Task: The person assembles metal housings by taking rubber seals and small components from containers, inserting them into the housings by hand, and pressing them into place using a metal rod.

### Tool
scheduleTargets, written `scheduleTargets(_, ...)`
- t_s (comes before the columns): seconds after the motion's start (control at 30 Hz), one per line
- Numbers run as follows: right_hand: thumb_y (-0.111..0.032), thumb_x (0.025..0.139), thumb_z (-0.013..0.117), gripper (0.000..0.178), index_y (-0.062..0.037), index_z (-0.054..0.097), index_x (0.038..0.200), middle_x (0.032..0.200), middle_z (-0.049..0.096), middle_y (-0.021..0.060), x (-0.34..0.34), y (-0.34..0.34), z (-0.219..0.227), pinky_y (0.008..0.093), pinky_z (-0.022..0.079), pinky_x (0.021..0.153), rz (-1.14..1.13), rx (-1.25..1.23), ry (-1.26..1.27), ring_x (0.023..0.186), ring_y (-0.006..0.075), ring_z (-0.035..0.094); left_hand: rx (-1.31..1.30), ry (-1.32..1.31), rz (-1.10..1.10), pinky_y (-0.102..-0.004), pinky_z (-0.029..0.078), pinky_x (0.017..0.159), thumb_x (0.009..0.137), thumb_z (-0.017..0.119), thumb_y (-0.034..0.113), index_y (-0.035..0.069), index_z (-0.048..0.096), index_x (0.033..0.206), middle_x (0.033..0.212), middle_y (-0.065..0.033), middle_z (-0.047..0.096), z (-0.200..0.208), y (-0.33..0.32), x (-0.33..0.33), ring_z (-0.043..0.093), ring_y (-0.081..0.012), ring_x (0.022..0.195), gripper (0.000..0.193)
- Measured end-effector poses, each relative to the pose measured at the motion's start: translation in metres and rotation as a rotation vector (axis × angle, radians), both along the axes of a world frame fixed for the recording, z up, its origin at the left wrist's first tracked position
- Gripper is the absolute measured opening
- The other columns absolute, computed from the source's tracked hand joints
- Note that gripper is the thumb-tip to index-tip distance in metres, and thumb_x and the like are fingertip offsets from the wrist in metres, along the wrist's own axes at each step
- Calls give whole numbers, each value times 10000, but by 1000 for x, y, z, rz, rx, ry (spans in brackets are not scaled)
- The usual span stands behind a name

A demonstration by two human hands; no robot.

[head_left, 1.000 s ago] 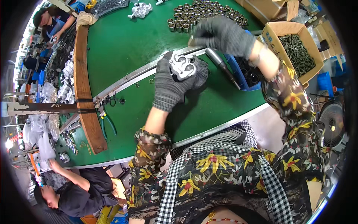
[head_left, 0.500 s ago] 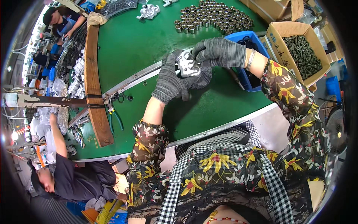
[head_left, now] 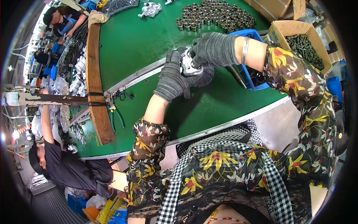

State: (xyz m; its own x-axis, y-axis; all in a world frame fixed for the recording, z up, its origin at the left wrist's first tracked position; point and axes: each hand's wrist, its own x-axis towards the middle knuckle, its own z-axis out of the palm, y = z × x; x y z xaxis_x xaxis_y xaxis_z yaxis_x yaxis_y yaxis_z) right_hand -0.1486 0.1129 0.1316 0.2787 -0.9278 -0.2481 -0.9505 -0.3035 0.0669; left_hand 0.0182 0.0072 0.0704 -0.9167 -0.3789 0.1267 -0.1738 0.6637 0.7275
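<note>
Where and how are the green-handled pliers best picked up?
Take the pliers probably by both handles, coming from the right and the person's side: the handles spread toward the near table edge, while the wooden bar runs close along their left.

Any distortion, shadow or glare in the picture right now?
In the head view, the table's near metal edge bows and black fills the corners; same view, a soft shadow darkens the green tabletop below the left hand; also there, bright glare whitens the left rim.

Green bench [head_left: 128, 46]: clustered metal rings [head_left: 214, 16], pliers [head_left: 120, 118], blue bin [head_left: 260, 87], silver casting [head_left: 151, 10].
</note>
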Motion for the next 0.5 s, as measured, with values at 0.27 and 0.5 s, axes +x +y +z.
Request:
scheduleTargets(0.27,-86,719,673,208,-121,696,923,849,657,91,9,-9,18,407,532,726,45,146,124,855,298,657,-75,-66,-35,-421,469,982,577,887,289,47,374,1363,1293,-200,426,7,4,-5,517,-358,1150,969)
scheduleTargets(0.5,-65,814,579,150,-93,644,947,831,659,165,-8,6,15,443,522,705,-501,-435,-310,800,369,650,-90,-200,92,-374,388,1068,451,932,328,70,344,1383,1310,-135,433,1,-4,7,402,-272,1260,1132)
